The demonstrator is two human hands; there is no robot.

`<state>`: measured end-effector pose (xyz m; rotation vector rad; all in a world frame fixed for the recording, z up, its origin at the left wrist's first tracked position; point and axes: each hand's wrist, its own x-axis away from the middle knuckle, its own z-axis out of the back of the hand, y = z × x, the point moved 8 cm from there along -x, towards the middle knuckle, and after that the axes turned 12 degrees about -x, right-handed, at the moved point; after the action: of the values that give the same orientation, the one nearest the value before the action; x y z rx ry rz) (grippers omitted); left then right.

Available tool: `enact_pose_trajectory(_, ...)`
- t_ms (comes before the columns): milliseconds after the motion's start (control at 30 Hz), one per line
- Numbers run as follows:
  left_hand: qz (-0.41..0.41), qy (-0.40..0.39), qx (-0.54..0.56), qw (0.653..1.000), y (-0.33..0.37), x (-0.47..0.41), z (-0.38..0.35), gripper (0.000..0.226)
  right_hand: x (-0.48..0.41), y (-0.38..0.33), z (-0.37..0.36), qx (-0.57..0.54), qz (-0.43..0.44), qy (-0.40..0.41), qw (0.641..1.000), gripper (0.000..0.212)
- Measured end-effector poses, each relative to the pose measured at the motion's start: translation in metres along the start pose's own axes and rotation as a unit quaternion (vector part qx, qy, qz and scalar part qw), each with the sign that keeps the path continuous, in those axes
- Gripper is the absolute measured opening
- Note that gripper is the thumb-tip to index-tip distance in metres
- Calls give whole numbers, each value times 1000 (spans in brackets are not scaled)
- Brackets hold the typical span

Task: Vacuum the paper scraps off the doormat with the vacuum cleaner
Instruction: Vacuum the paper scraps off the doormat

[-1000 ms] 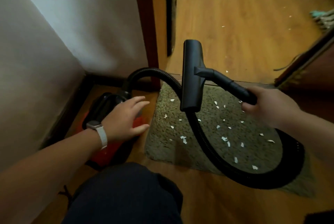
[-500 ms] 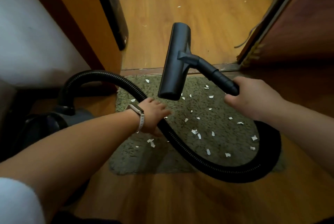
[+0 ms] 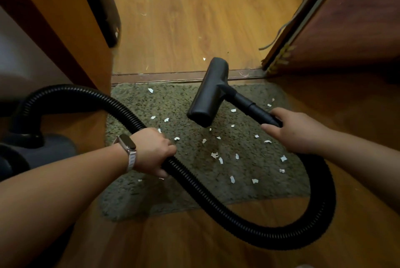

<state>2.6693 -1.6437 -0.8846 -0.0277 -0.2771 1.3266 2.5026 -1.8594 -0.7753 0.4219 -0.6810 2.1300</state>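
A green shag doormat [image 3: 151, 200] lies flush against the door threshold. The vacuum cleaner [image 3: 49, 148] sits at the left, just off the mat, with its black ribbed hose [image 3: 216, 205] looping across the mat's near edge and round to the right. The left hand [image 3: 151, 151] is wrapped round the hose mid-span, apparently to lift it clear of the litter and feed slack. The right hand [image 3: 296, 131] clasps the rigid tube [image 3: 253, 107], aiming the floor head [image 3: 207, 94] over the mat's far half, seemingly not yet pressed down. About 20 white paper scraps [image 3: 214, 155] dot the pile, uncollected. A watch [image 3: 127, 142] rides the left wrist. No brand, label or writing is legible.
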Motion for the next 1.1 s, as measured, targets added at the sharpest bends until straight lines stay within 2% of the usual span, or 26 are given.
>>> enact_pose_trajectory(133, 6, 92, 28, 995, -1, 13, 14, 56, 1, -3, -15, 51, -7, 38, 998, 23)
enact_pose_trajectory(233, 22, 155, 0, 988, -5, 13, 32, 86, 9, -11, -33, 63, -10, 30, 998, 18)
enact_pose_trajectory(300, 35, 169, -8, 985, -9, 12, 37, 96, 15, -16, -39, 76, -14, 27, 997, 16)
enact_pose_trajectory(433, 13, 137, -31, 990, -1, 19, 22, 110, 18, -34, -47, 93, 3, 26, 995, 17)
enact_pose_trajectory(533, 8, 144, -38, 989, -2, 31, 16, 107, 15, -40, -57, 42, 1, -11, 999, 20)
enact_pose_trajectory(600, 12, 145, -46, 988, -4, 41, 14, 104, 14, -37, -68, -73, -20, -65, 995, 25)
enact_pose_trajectory(700, 18, 145, -52, 988, -8, 55, 7, 101, 19, -32, -94, -239, -80, -168, 953, 28)
enact_pose_trajectory(767, 19, 149, -58, 987, -11, 62, 3, 101, 19, -33, -105, -264, -89, -193, 941, 27)
enact_pose_trajectory(867, 29, 160, -72, 984, -13, 70, -1, 97, 14, -37, -113, -280, -85, -189, 937, 25)
enact_pose_trajectory(1000, 52, 201, -99, 973, -15, 74, 4, 53, 11, -40, -109, -295, -92, -189, 932, 24)
enact_pose_trajectory(1100, 60, 221, -100, 968, -19, 70, 10, 41, 9, -43, -103, -298, -88, -178, 934, 24)
